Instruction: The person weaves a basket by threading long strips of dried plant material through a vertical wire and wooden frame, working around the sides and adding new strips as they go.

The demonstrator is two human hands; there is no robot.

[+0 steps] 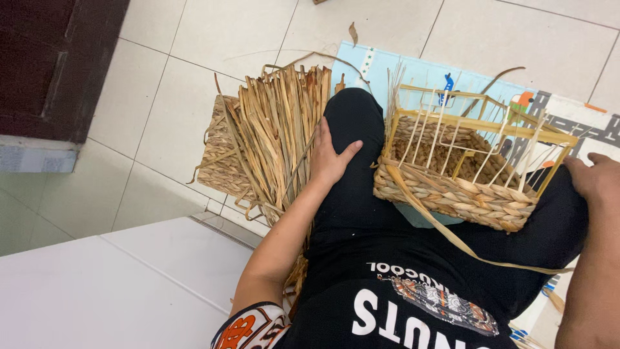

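Note:
A half-woven basket (452, 194) rests between my black-clad legs: a braided straw base with a yellow wire frame (491, 126) rising above it. A long loose straw strand (452, 236) trails from its near edge across my lap. My left hand (328, 158) lies flat on my left leg, fingers reaching into a bundle of dried straw strips (278, 129) beside it; it holds nothing that I can see. My right hand (597, 178) rests on my right knee, just right of the basket frame, fingers partly out of view.
The straw bundle lies on a finished woven basket (223, 161) on the tiled floor. A pale blue play mat (420, 74) with pictures is under my legs. A white surface (116, 284) fills the lower left; a dark wooden piece (51, 58) stands at upper left.

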